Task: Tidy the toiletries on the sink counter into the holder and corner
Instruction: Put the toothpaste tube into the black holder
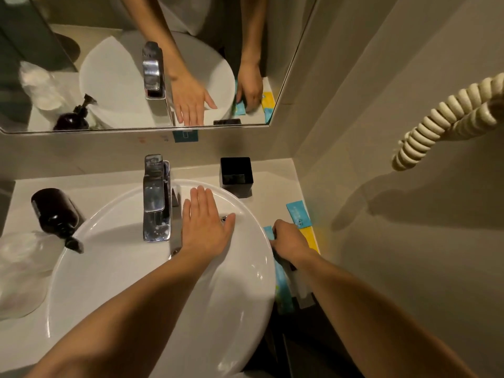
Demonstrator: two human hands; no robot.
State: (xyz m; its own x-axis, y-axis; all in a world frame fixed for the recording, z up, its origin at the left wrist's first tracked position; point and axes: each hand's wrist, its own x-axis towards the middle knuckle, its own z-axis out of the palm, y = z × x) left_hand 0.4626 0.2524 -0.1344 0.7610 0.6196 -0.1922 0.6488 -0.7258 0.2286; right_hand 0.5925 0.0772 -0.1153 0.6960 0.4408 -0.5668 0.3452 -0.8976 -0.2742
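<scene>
A black square holder (pixel 236 171) stands on the counter at the back right, apart from both hands. My left hand (pixel 204 222) lies flat and open over the white basin (pixel 136 268), fingers spread. My right hand (pixel 289 240) is down on the narrow strip of counter right of the basin, fingers curled over a blue packet (pixel 268 232). Another blue packet (pixel 298 214) and a yellow packet (pixel 309 238) lie by the wall. More blue packets (pixel 282 285) and a clear item lie under my right forearm.
A chrome tap (pixel 156 197) rises at the basin's back. A dark pump bottle (pixel 56 214) and a clear plastic bag (pixel 21 266) sit on the left counter. The mirror (pixel 136 64) fills the wall above. A coiled cord (pixel 436 115) hangs on the right wall.
</scene>
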